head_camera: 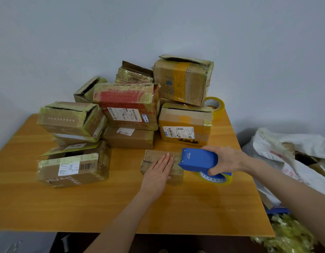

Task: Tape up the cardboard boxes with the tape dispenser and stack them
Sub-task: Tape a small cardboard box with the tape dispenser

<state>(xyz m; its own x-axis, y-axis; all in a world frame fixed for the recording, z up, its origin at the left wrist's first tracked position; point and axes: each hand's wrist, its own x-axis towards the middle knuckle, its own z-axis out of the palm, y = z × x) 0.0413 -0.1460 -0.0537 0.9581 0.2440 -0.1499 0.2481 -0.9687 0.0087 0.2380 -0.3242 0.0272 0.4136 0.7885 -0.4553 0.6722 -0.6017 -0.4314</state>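
Small cardboard box (154, 155) lies flat on the tabletop (103, 207), right of centre, just in front of the box pile (130, 110) along the far edge. Left hand (159, 170) presses flat on its top, fingers straight and together. Right hand (225, 159) has its fingers curled round the blue tape dispenser (198, 159), whose front end is at the box's right end; 1 spare tape roll (213, 104) sits near the far right corner.
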